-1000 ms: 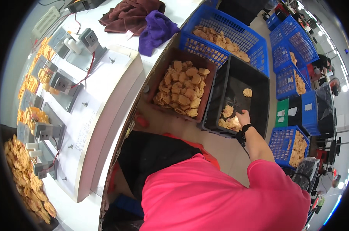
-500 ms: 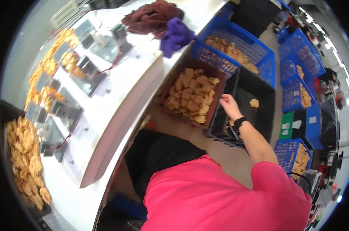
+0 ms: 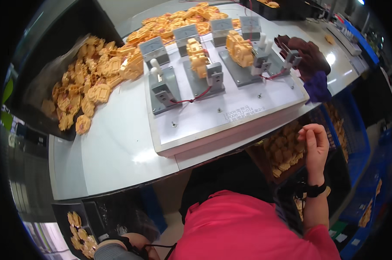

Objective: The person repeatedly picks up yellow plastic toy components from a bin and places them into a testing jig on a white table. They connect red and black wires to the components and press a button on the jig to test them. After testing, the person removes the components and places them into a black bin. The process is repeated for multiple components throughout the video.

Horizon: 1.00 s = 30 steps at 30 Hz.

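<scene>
1. Two orange-yellow moulded pieces (image 3: 198, 58) sit on grey stands (image 3: 165, 97) at the upper centre of the head view, on a white board (image 3: 191, 123) laid over the desk (image 3: 111, 158).
2. The right hand (image 3: 316, 145), at right of the frame, has its fingers loosely curled and set narrow. Nothing shows in its grasp, though I cannot tell whether the fingers hide something small. Behind it, tan pieces (image 3: 283, 146) fill a brown crate (image 3: 260, 161).
3. The left hand (image 3: 111, 251), apparently covered in grey, is cut off at the lower left edge, near a black tray (image 3: 61, 212) of yellow pieces; I cannot tell how its fingers stand.
4. The step in hand looks like a pause between grasps, with the right hand over the crates and apart from the stands. Lifting a mounted piece would call for that hand to swing up and left, fingers spread enough to straddle it clear of the red wires (image 3: 191, 100).
5. The mounted pieces look chunky, ribbed and hard, probably plastic. More of the same colour are heaped at upper left and behind the gauges (image 3: 152, 49); those in the crate look darker in shade.
</scene>
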Motion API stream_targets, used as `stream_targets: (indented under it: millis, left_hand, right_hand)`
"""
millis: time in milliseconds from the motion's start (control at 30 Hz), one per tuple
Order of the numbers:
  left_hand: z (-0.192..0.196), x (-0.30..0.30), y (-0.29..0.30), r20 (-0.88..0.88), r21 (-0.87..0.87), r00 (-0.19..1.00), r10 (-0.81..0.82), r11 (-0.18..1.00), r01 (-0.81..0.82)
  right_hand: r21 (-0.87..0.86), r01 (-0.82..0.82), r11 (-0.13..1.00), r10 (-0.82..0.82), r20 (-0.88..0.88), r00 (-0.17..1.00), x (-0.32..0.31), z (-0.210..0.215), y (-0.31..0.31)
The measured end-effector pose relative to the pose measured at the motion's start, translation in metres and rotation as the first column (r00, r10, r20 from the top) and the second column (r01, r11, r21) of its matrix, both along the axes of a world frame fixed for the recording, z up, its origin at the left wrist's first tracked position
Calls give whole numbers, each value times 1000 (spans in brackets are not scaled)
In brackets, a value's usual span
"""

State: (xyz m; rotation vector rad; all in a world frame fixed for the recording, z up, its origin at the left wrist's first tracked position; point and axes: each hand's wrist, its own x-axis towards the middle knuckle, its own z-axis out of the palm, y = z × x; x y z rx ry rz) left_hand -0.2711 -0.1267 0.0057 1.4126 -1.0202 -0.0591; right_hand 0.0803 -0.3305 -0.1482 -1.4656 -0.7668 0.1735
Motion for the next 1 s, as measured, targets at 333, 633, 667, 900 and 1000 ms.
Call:
stream_targets:
  millis: [333, 633, 667, 900, 1000]
  left_hand:
    - [-3, -15, 26, 186, 582, 852, 488, 644, -496]
    - [-74, -29, 61, -96, 430, 561, 822, 543, -721]
    - [-88, -33, 63, -54, 444, 409, 911, 389, -807]
    - [-132, -8, 82, 107, 417, -140, 984, -173, -892]
    - [-153, -7, 85, 378, 435, -399, 835, -541, -720]
  right_hand:
    - [-153, -218, 964, 266, 578, 771, -26, 59, 115]
    - [-348, -156, 924, 348, 598, 722, -23, 39, 139]
    - [-368, -143, 919, 356, 617, 701, -17, 37, 139]
    - [-505, -169, 846, 486, 601, 635, -15, 40, 151]
    - [-534, -190, 824, 526, 595, 608, -17, 43, 158]
